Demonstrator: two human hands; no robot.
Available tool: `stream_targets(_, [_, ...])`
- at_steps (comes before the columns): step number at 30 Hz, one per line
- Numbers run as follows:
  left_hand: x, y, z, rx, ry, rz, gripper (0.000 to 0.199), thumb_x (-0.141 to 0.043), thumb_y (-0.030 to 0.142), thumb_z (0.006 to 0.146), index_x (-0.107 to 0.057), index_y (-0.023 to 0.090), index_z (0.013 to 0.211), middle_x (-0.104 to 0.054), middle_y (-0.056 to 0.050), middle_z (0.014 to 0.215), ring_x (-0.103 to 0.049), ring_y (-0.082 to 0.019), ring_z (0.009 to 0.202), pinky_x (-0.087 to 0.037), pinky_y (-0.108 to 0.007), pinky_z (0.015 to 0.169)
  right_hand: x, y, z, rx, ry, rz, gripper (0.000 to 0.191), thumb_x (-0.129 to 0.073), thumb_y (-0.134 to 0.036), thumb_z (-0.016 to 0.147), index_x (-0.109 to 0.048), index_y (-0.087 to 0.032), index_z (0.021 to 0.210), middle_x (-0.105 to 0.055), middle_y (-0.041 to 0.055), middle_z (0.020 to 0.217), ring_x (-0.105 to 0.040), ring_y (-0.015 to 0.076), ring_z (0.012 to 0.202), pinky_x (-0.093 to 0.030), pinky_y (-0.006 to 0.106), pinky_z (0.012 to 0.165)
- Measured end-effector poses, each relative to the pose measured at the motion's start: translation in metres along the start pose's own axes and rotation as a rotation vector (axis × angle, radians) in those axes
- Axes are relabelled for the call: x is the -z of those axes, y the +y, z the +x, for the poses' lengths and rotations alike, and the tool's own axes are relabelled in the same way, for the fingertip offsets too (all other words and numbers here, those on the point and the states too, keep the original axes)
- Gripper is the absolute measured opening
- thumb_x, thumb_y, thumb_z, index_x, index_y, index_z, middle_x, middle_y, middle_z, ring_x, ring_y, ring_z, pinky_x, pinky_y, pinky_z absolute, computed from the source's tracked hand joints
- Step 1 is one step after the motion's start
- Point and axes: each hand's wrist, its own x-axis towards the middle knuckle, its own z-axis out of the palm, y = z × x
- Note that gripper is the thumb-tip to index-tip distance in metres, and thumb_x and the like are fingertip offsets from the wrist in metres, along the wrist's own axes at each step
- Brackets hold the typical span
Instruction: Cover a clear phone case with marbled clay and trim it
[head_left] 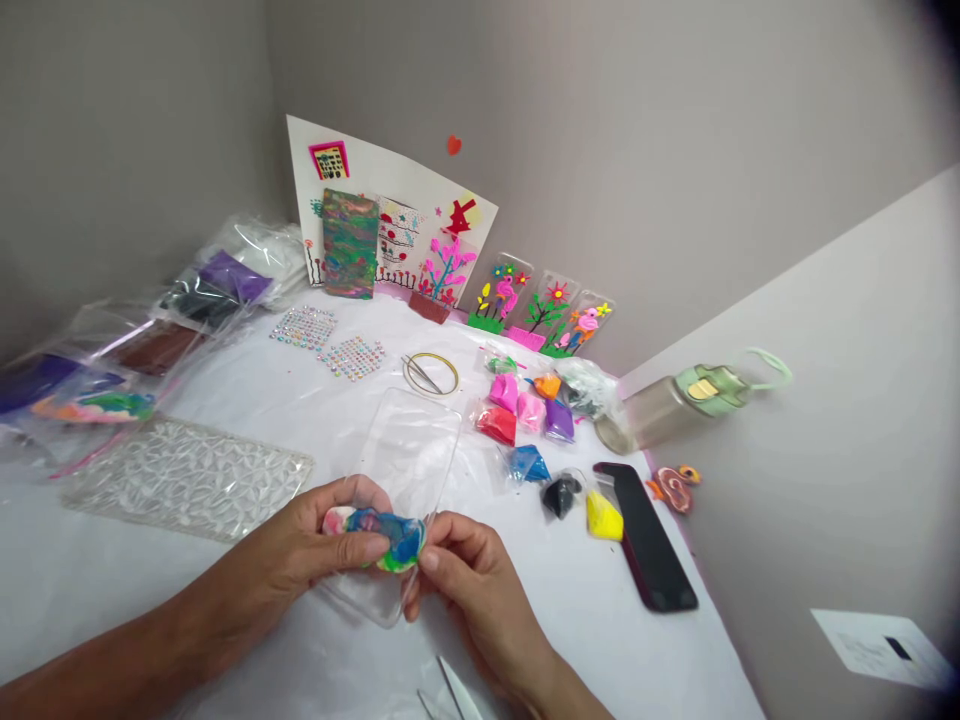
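A lump of multicoloured modelling clay, blue, green, white and pink, is between my two hands. My left hand grips it from the left, thumb across its front. At its right end, the thumb and fingers of my right hand pinch its edge. Below and behind the clay lies a clear phone case, partly hidden by my hands. Small bags of clay lie to the right: red, blue, black and yellow among them.
A black phone and a tilted bottle are at the right. To the left lies a clear textured sheet. Rhinestone sheets and a bangle are farther back. Decorated cases lean against the wall.
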Motion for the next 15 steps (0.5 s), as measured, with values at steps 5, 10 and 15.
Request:
stream_targets(5, [0.000, -0.003, 0.001, -0.025, 0.045, 0.090, 0.035, -0.080, 0.047, 0.079, -0.058, 0.023, 0.091, -0.059, 0.008, 0.068, -0.050, -0.011, 0.063, -0.035, -0.022, 0.060, -0.003, -0.002, 0.000, -0.045, -0.013, 0.000, 0.038, -0.094, -0.035, 0.068, -0.064, -0.015, 0.078, -0.070, 0.0001, 0.068, -0.062, 0.0096, 0.057, -0.050, 0.022, 0.061])
stream_targets(10, [0.002, -0.006, 0.003, -0.121, 0.012, 0.297, 0.033, -0.076, 0.049, 0.082, -0.060, 0.024, 0.096, -0.065, 0.005, 0.080, -0.058, -0.015, 0.074, -0.042, -0.024, 0.066, -0.006, -0.003, 0.000, -0.057, -0.001, -0.017, 0.044, -0.097, -0.034, 0.063, -0.061, -0.016, 0.082, -0.067, -0.0020, 0.068, -0.058, 0.0092, 0.059, -0.047, 0.021, 0.061])
stream_targets(15, [0.008, 0.006, 0.003, -0.076, -0.034, 0.327, 0.030, -0.076, 0.047, 0.082, -0.064, 0.023, 0.096, -0.067, 0.005, 0.087, -0.060, -0.015, 0.080, -0.044, -0.023, 0.071, -0.003, -0.004, 0.002, 0.042, 0.064, -0.074, 0.039, -0.091, -0.038, 0.073, -0.064, -0.017, 0.091, -0.065, -0.0028, 0.071, -0.053, 0.0075, 0.057, -0.041, 0.021, 0.059])
